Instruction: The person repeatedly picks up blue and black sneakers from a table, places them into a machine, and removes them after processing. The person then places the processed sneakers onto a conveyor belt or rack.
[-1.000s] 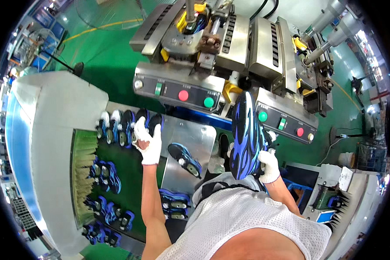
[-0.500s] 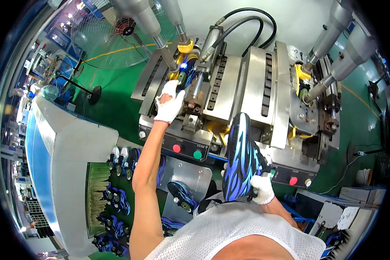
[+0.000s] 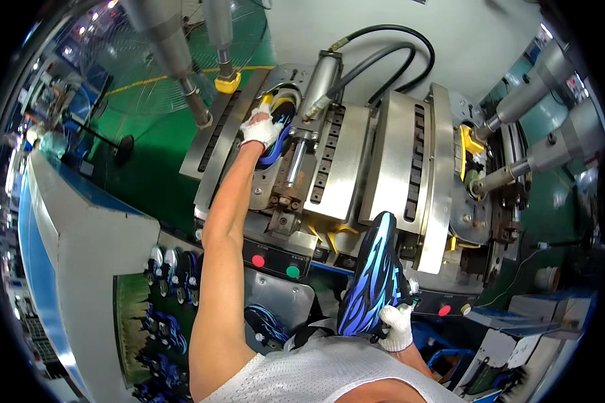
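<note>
My left hand [image 3: 261, 129], in a white knit glove, is closed on a black and blue shoe [image 3: 284, 115] seated in the left station of the press machine [image 3: 262, 195]. The hand covers part of that shoe. Low in front of my body, my right hand [image 3: 398, 327], also gloved, grips another shoe [image 3: 373, 282], black with a blue and purple flame pattern. Its toe points away from me, toward the machine. Left of the first shoe, a rod with a yellow pad [image 3: 228, 83] stands clear of it.
Several shoes [image 3: 171, 272] hang on a rack at the lower left, beside a white-and-blue cabinet [image 3: 87, 242]. One shoe [image 3: 267, 324] lies on a metal plate near my waist. Red [image 3: 258, 260] and green [image 3: 292, 271] buttons line the machine's front. More rods [image 3: 551, 148] stand over the right station.
The rods at the left station have come away from the shoe, toward the left. My left hand has moved onto that shoe. My right hand still holds its shoe.
</note>
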The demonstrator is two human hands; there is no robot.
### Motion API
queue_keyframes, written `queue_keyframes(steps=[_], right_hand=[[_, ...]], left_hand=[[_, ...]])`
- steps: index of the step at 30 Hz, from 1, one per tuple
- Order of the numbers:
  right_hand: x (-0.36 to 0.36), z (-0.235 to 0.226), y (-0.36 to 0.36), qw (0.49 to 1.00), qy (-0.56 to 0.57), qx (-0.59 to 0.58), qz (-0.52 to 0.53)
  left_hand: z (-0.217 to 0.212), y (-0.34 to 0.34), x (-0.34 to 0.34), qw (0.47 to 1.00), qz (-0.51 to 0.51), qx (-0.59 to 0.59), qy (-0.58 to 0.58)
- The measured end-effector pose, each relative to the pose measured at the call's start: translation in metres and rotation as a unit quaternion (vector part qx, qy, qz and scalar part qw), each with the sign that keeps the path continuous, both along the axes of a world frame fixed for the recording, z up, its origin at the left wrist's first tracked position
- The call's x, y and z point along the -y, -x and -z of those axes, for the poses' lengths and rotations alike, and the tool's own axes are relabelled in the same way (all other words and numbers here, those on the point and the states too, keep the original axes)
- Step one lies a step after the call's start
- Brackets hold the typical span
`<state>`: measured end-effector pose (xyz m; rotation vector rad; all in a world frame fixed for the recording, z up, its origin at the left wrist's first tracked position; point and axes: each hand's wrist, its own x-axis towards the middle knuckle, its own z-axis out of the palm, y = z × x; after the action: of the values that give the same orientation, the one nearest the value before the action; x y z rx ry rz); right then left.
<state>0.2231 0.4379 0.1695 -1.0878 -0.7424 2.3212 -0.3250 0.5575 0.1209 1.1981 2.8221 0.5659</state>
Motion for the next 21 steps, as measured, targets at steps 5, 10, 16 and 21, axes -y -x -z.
queue_keyframes(steps=[5,10,16,21], right_hand=[[-0.007,-0.069,0.062,0.999,-0.007,0.046,0.012],[-0.029,-0.067,0.176,0.996,-0.049,0.009,-0.073],[-0.088,-0.041,0.410,0.986,-0.091,-0.087,-0.105],[-0.197,0.086,0.515,0.839,-0.389,0.350,-0.150]], left_hand=[[-0.090,-0.039,0.076,0.991,0.001,0.012,-0.131],[-0.125,-0.110,0.232,0.946,-0.018,0.010,-0.324],[-0.057,-0.208,0.418,0.948,-0.184,0.071,-0.252],[0.013,-0.296,0.516,0.915,-0.371,0.119,-0.101]])
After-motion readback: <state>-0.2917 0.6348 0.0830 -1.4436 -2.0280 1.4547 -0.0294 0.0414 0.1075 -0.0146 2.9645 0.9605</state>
